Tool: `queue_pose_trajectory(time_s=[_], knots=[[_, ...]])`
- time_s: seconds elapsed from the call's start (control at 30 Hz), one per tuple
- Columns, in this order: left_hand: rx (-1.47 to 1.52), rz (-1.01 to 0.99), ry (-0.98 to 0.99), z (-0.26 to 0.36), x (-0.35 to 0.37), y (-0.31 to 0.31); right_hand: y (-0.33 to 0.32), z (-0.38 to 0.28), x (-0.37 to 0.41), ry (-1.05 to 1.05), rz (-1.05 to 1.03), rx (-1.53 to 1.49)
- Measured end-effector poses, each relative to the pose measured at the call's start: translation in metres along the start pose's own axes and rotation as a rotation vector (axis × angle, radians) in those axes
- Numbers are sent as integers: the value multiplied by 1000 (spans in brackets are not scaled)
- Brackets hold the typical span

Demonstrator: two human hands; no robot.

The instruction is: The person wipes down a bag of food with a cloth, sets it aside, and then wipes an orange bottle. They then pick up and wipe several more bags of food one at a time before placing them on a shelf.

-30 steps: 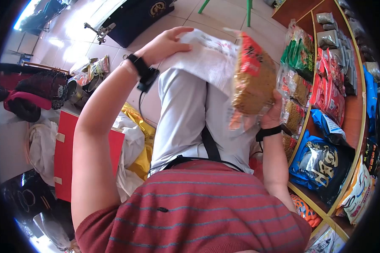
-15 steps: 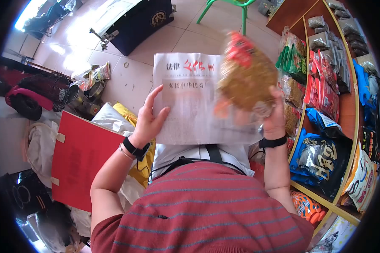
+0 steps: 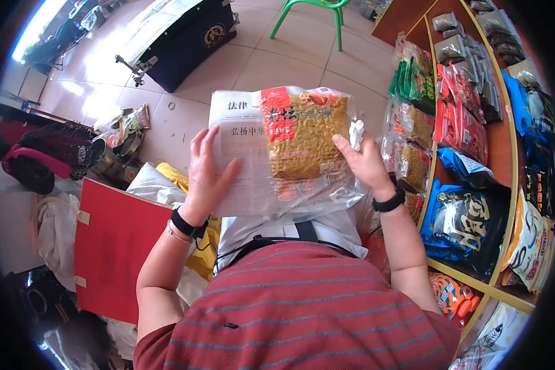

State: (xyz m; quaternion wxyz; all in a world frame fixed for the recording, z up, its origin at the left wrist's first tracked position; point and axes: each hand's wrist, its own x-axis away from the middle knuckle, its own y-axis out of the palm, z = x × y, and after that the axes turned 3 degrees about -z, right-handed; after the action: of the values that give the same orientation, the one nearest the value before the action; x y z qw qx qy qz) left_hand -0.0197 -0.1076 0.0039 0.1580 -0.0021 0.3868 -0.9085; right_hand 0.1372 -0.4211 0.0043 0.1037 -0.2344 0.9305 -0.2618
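A folded newspaper [image 3: 237,166] with Chinese print lies across my lap. My left hand [image 3: 208,179] rests at its left edge, fingers spread and thumb apart over the page. Over the newspaper's right part is a clear plastic bag of yellow grain [image 3: 305,145] with a red printed label. My right hand [image 3: 369,163] grips the bag's right edge, thumb on top and the other fingers mostly hidden. A small white crumpled bit [image 3: 356,134] shows by the right fingers; I cannot make out what it is.
On the right stands a wooden shelf [image 3: 435,179] with several bagged goods, among them a black-and-blue bag [image 3: 459,222]. A red board [image 3: 120,246] leans on the left beside white sacks. Ahead are a dark box [image 3: 191,46] and a green chair [image 3: 308,6] on the tiled floor.
My right hand has brought the bag left and down onto the newspaper, label facing up. My left hand has stayed by the newspaper's left edge. The view has shifted slightly.
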Motion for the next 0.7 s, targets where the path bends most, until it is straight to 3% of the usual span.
queue_pose_trajectory(time_s=[0.13,0.2,0.23,0.27,0.37,0.43,0.47,0.53,0.6,0.7], knots=[[-10,-2,85,27,-8,11,12,-1,6,-48,86,-58],[-329,-81,82,28,-4,15,6,-9,9,-1,28,109],[-323,-182,20,25,-3,12,2,-4,6,-52,34,130],[-327,-182,23,21,-2,7,-6,2,4,25,28,264],[-424,-352,-59,8,0,-7,-34,-39,-5,120,123,265],[-315,-273,-30,6,-2,-10,-38,-50,-9,-175,247,298],[-205,-189,5,5,-5,-11,-30,-54,-11,-175,247,296],[-156,-151,45,19,-14,-7,-3,-62,-18,-454,46,234],[-88,-110,213,31,-18,4,22,-39,-23,-465,-199,586],[-91,-184,185,31,-15,35,34,-49,-22,-621,-331,640]])
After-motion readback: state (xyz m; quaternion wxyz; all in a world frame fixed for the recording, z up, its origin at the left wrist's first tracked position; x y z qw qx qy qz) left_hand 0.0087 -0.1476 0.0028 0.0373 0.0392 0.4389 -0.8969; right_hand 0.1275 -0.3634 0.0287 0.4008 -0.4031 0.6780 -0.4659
